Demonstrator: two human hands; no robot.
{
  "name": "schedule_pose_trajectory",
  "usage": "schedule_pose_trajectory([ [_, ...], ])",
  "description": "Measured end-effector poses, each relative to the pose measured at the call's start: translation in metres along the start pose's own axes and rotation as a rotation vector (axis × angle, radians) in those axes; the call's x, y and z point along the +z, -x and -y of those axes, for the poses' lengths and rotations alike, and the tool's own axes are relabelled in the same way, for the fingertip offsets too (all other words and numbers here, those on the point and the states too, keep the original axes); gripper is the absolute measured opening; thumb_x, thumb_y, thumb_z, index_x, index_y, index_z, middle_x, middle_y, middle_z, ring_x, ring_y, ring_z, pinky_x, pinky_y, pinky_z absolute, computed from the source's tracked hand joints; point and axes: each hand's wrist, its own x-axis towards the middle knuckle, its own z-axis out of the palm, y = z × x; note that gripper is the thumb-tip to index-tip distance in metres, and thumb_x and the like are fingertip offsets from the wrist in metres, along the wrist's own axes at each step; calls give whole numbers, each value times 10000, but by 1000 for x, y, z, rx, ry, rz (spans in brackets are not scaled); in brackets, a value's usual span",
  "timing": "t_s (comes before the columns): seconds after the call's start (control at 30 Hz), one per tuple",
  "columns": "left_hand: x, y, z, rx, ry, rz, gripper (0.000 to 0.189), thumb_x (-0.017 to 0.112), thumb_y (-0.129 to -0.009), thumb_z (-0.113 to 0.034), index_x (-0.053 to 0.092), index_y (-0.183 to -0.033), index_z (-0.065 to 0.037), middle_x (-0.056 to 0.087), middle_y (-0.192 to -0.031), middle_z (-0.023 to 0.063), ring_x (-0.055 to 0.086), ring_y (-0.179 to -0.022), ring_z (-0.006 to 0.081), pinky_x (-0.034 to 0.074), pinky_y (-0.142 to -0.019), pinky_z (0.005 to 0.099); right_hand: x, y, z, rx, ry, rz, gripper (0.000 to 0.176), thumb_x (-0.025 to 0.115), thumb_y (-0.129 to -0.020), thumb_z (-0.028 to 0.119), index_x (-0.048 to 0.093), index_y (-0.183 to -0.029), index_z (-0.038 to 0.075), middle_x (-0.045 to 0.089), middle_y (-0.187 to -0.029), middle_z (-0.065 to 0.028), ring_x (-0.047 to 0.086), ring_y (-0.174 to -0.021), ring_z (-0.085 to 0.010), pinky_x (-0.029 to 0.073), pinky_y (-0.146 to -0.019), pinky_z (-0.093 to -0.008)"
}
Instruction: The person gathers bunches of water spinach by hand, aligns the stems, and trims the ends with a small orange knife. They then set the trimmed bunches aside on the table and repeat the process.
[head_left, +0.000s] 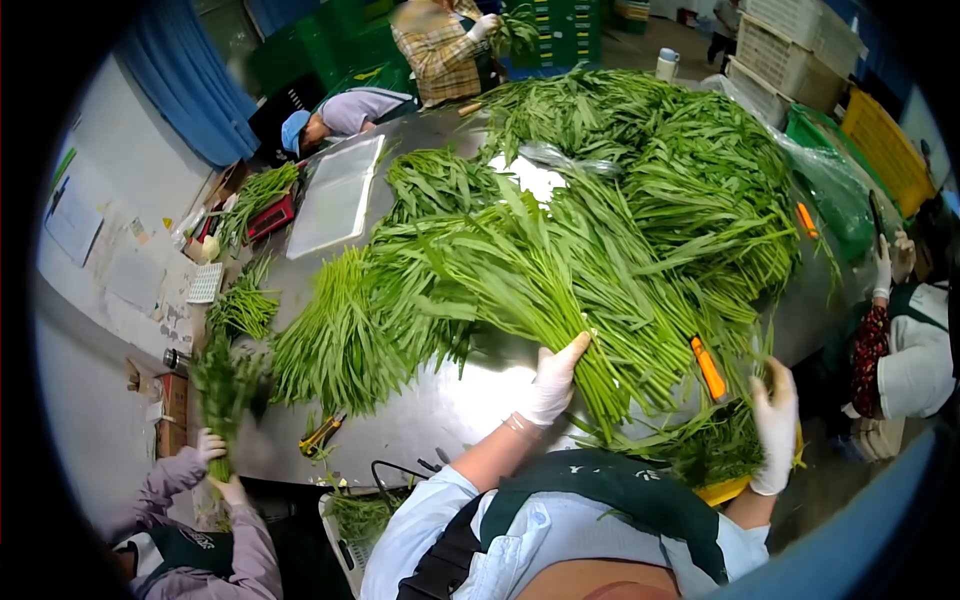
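My gloved left hand (553, 380) is closed around the stems of a bunch of water spinach (520, 270). Its long narrow leaves fan toward the far left over the other greens. Off to the right, my gloved right hand (776, 425) is raised at the table's near edge, its thumb and fingers apart beside a few thin leaves. An orange-handled knife (708, 368) lies between the two hands, close to the cut stems. Below it, loose trimmed leaves (700, 445) are heaped over a yellow container (722, 491), partly hidden by my apron.
A large pile of greens (700, 170) covers the table's far right. A yellow box cutter (320, 436), a clear tray (338, 195) and another orange knife (806, 220) lie on the metal table (440, 400). Co-workers stand around; one at left holds a bunch (222, 385).
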Motion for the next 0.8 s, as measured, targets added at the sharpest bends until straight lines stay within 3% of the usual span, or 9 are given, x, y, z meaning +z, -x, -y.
schedule_pose_trajectory([
  [0.03,0,2,6,13,-50,-14,230,599,-846,-97,546,-1056,-22,593,-937,45,567,-808,130,477,-735,259,11,3,24,61,-201,101,445,632,-771,145,510,-1168,-15,552,-1138,-177,513,-1079,-276,389,-934,-352],
  [0.1,3,7,12,37,-158,-31,253,606,-845,-103,544,-1074,-15,594,-957,48,564,-826,129,470,-750,258,36,5,58,-22,-407,345,616,683,-744,231,441,-1236,-49,511,-1204,-211,478,-1140,-299,372,-966,-352],
  [0.17,9,14,9,64,-268,-42,276,612,-845,-111,540,-1090,-7,593,-968,51,561,-842,130,467,-761,260,66,11,78,-205,-352,452,787,722,-710,308,354,-1286,-80,468,-1244,-247,453,-1168,-338,362,-978,-367],
  [0.27,19,26,-6,60,-169,-4,281,596,-850,-72,515,-1112,-11,583,-987,50,552,-882,133,461,-793,260,105,5,100,-351,-314,635,981,774,-635,375,261,-1321,-103,410,-1275,-305,414,-1209,-359,329,-1009,-360],
  [0.37,9,24,-8,64,-57,93,318,589,-844,-32,473,-1140,-25,580,-995,59,558,-922,146,462,-829,274,127,1,108,-358,-475,787,948,776,-635,361,288,-1302,-102,440,-1250,-294,442,-1182,-360,350,-992,-366],
  [0.4,8,25,-10,59,-19,115,325,590,-842,-30,466,-1143,-27,581,-989,61,560,-924,149,462,-832,275,133,5,109,-310,-427,750,823,769,-637,290,359,-1265,-48,552,-1088,-252,552,-1018,-347,443,-877,-367],
  [0.5,0,22,-7,34,11,123,349,603,-825,-4,459,-1142,-28,584,-948,55,569,-888,143,469,-809,267,158,8,99,-291,-594,769,733,741,-640,237,398,-1245,3,588,-1019,-215,588,-941,-332,472,-819,-362],
  [0.53,-1,21,-4,41,0,103,345,612,-817,4,470,-1130,-23,589,-933,51,574,-862,139,476,-790,267,164,11,96,-300,-570,736,654,709,-649,201,431,-1218,36,594,-999,-190,595,-924,-312,476,-810,-352],
  [0.8,5,22,-2,-49,-19,128,488,614,-805,17,413,-1250,-1,564,-913,29,549,-835,117,449,-790,241,174,22,90,-275,-612,597,575,679,-656,163,459,-1157,-16,599,-977,-183,602,-918,-286,474,-812,-332],
])
